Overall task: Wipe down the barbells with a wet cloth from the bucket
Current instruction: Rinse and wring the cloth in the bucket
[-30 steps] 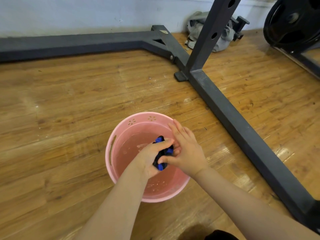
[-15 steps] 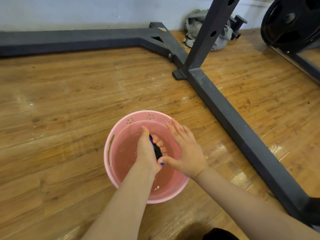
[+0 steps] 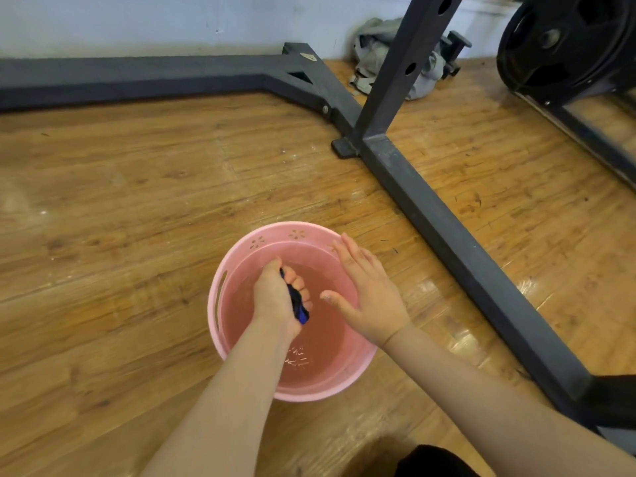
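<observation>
Over the pink bucket (image 3: 237, 266), left hand (image 3: 275, 299) squeezes a dark blue cloth (image 3: 298, 306) in a fist. Right hand (image 3: 370, 297), at its 3 o'clock, is spread flat, holding nothing.

I am squeezing the dark blue cloth (image 3: 298, 304) in my left hand (image 3: 275, 299) over the pink bucket (image 3: 241, 249) on the wooden floor (image 3: 120, 201), my right hand (image 3: 370, 297) hovering beside it, fingers straight, near the bucket's right rim.
</observation>
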### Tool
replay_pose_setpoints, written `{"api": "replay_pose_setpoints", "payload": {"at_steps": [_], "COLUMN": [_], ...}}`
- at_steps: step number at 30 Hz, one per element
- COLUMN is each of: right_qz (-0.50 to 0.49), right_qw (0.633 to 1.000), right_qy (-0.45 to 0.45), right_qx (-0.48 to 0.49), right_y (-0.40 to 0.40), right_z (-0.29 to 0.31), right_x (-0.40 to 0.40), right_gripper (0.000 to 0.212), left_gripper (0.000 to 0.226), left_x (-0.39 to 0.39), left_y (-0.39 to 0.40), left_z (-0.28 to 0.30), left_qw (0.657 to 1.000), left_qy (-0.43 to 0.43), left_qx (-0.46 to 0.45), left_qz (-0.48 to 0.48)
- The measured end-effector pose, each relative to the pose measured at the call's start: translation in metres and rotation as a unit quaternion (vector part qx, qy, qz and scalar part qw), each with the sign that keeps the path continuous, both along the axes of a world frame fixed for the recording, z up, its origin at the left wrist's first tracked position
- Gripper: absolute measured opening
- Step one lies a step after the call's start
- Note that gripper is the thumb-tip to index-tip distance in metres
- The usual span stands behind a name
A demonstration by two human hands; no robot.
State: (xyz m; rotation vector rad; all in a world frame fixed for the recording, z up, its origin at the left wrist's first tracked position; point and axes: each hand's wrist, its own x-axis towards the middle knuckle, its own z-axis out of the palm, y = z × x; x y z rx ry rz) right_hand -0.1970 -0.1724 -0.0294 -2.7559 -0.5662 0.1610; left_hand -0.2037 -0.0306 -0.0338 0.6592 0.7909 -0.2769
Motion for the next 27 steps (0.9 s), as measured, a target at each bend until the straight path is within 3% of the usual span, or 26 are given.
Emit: {"api": "replay_pose_setpoints", "payload": {"at_steps": [5,10,13,17,21,26,27], "right_qz": [-0.009,-0.034,-0.084,-0.131,-0.163,-0.218,-0.224], "right_qw": [1.0,0.999,0.996,0.984,0.979,0.973,0.971], "right_qy": [0.0,0.006,-0.028,-0.051,-0.08,-0.04,-0.023], "right_qx": [-0.018,-0.01,0.021,0.106,0.093,0.063,0.075], "right_y": [0.0,0.005,0.005,0.002,-0.034,-0.115,-0.131], "right_z": [0.001,0.001,-0.002,-0.006,-0.003,0.012,0.015], "right_x": [-0.001,-0.002,-0.003,-0.012,-0.031,-0.073,-0.083], "right_gripper": [0.102,0.096,0.078,0.062,0.06,0.073,0.073], "left_gripper": [0.047,0.046,0.05,0.041,0.041,0.037,0.037], "left_x": [0.0,0.006,0.014,0.016,0.001,-0.021,-0.028], "left_y": [-0.002,-0.013,-0.024,-0.053,-0.091,-0.144,-0.16], "left_z": [-0.001,0.002,0.01,0.024,0.025,0.02,0.02], "left_qw": [1.0,0.996,0.982,0.931,0.836,0.604,0.576], "left_qy": [0.004,0.003,-0.039,-0.104,-0.255,-0.498,-0.529], "left_qx": [0.007,0.06,0.18,0.349,0.477,0.596,0.594], "left_qz": [-0.019,0.063,0.041,0.001,-0.091,-0.177,-0.188]}}
